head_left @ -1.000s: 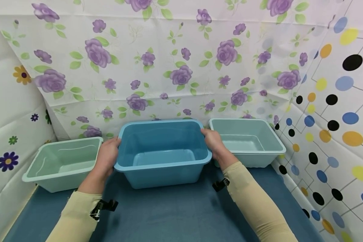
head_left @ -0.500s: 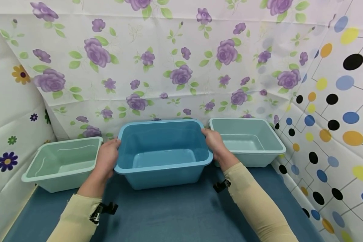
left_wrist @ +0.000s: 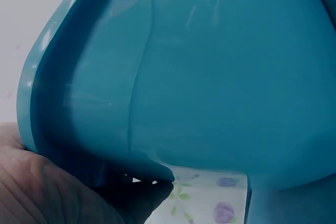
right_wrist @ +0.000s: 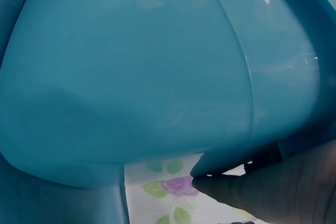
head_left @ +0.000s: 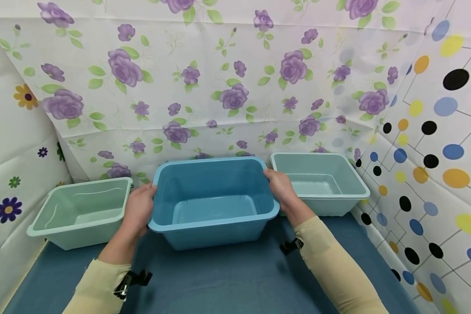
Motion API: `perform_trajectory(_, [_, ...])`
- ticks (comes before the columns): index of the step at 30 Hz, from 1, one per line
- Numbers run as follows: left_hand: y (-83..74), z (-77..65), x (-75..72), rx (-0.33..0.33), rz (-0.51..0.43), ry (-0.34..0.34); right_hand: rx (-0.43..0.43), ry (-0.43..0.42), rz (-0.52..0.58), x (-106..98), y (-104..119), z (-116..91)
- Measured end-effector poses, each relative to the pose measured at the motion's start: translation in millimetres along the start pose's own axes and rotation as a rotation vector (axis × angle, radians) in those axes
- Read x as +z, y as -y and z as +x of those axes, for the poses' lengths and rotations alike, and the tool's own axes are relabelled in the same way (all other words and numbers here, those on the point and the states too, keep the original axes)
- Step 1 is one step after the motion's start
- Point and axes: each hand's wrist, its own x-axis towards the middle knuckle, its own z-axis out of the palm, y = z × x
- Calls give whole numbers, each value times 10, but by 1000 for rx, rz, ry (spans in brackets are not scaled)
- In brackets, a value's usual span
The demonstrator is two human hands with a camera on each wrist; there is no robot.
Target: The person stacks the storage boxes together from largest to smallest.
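Observation:
A blue plastic basin (head_left: 216,224), rectangular with a rolled rim, stands in the middle of the head view with nothing inside it. My left hand (head_left: 138,208) grips its left rim, and my right hand (head_left: 281,188) grips the right rim. In the left wrist view the basin's outer wall (left_wrist: 220,77) fills most of the picture, with the left hand (left_wrist: 47,187) at its rim, lower left. The right wrist view has the opposite outer wall (right_wrist: 131,66), and the right hand (right_wrist: 278,190) curls under the rim.
A pale green basin (head_left: 78,235) stands to the left, close by the left hand. Behind the right hand is another pale green basin (head_left: 329,205). Both sit on the blue tabletop (head_left: 220,283). A flower-print sheet (head_left: 204,100) hangs behind, and a dotted sheet (head_left: 424,174) borders the right.
Both hands have brought the blue basin slightly nearer to me, its front rim now lower in the head view. The two pale green basins stay in place.

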Motion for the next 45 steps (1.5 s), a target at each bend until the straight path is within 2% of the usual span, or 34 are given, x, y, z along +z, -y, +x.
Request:
perform_trajectory(8, [19, -113, 10, 9, 9, 16, -25, -11, -60, -48, -11, -96])
perform_trajectory(15, [30, -210, 22, 10, 25, 22, -25, 15, -47, -92, -2, -179])
perform_trajectory(26, [45, -305, 25, 21, 51, 20, -29, -1, -75, -125, 18, -273])
perform_trajectory(37, [59, -394, 23, 28, 91, 35, -15, 21, -60, -177, -4, -336])
perform_trajectory(45, [78, -463, 24, 29, 105, 53, 8, 64, -11, -198, -30, -406])
